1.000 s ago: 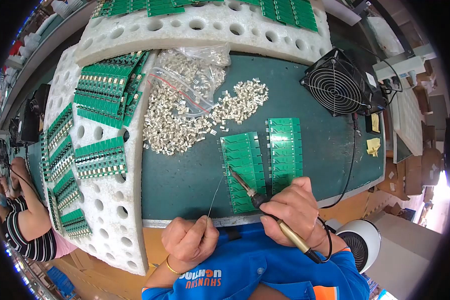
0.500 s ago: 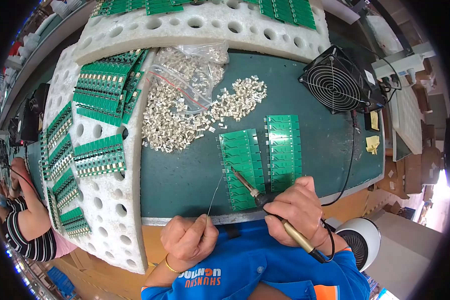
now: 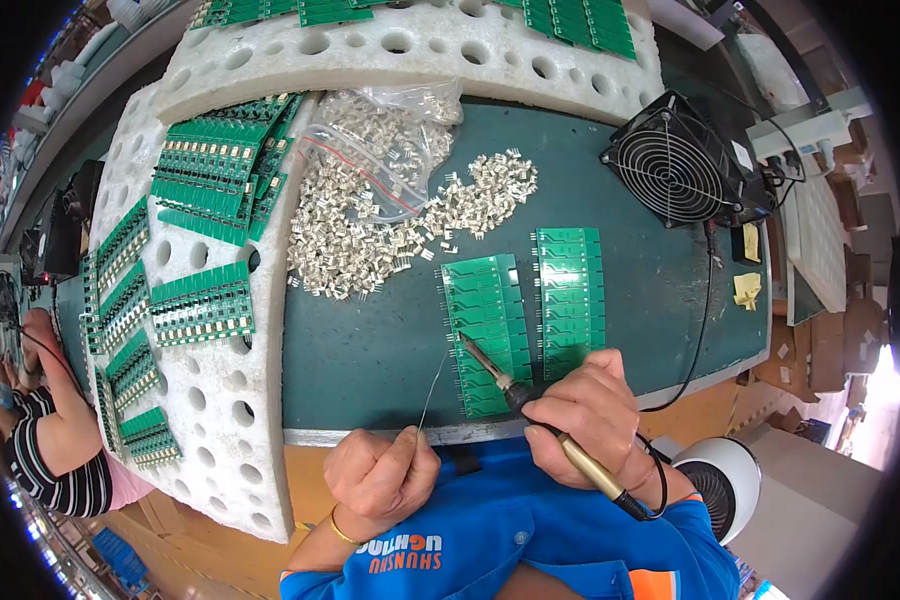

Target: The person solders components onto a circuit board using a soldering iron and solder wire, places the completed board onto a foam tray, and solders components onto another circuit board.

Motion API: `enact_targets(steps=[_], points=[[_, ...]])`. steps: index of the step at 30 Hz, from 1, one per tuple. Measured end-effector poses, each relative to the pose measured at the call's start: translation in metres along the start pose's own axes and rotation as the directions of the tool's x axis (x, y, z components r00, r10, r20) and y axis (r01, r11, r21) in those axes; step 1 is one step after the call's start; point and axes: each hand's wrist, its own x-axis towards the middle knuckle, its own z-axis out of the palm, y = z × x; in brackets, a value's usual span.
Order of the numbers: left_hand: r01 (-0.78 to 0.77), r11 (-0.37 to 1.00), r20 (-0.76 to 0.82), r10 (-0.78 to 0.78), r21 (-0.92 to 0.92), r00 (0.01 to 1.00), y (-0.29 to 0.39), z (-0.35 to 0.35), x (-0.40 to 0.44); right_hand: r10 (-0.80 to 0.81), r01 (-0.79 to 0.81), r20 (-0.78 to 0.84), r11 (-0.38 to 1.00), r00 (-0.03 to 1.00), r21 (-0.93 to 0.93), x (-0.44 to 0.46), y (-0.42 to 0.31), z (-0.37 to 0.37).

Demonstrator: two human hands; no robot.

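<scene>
In the head view, pinching a thin wire [image 3: 429,394] finger-to-thumb in the left hand [image 3: 382,478], clasping a soldering iron [image 3: 518,396] in the right hand [image 3: 590,415], and holding its tip at the left side of a green board [image 3: 485,300] on the table [image 3: 360,365], beside a second board [image 3: 570,290]

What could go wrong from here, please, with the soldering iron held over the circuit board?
The tip of the soldering iron appears to be at the left green board; if hot and held there too long, it might scorch it.

The thin wire in the left hand ends near that board's left edge; if it is solder, a slip could leave metal where it isn't wanted.

The right hand looks close to the right green board and might nudge it.
</scene>
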Motion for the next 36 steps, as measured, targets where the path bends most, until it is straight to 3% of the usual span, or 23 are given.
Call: enact_targets(steps=[26, 36], points=[[-0.03, 1.0, 0.019, 0.03, 0.002, 0.999, 0.0016, -0.0002, 0.0014, -0.03, 0.03, 0.016, 0.999, 0.999, -0.021, -0.0009, 0.0017, 0.0012], [-0.02, 1.0, 0.011, 0.02, -0.009, 1.0, 0.0021, 0.003, 0.0017, 0.011, -0.012, 0.014, 0.998, 1.0, 0.057, -0.0008, 0.0069, -0.0019]])
